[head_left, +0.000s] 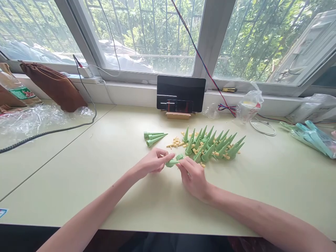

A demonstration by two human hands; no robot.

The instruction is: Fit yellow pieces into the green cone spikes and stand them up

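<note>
Green cone [172, 163] lies nearly level between both hands above the middle of the desk [141, 213], somewhat closer to its front edge than to the back one. The left hand [155, 161] has its grip pinched on the wide end, thumb on top; the right hand [193, 175] has its fingertips pressed together at the narrow tip, and whether they also hold a small part there I cannot tell. Just beyond the fingers, toward the back edge, sits a ribbed green cap [180, 156]. Behind it lies a loose heap of small yellow pieces [176, 142], and left of that a few more green cones [155, 140] rest on their sides, points toward the heap. Right of the heap stands a dense cluster of cones [208, 154], mostly tips up, some leaning, with yellow pieces scattered among them. Along the back edge of the desk, a phone [180, 106] is propped in front of a dark tablet [181, 85]. Near that edge, to the right, are a bagged cup [247, 107] and pale green plastic bags [311, 139]; toward the back left corner, a brown pouch [56, 85] leans over crumpled clear wrap [49, 117], and a braided cable [52, 131] crosses the desk.
</note>
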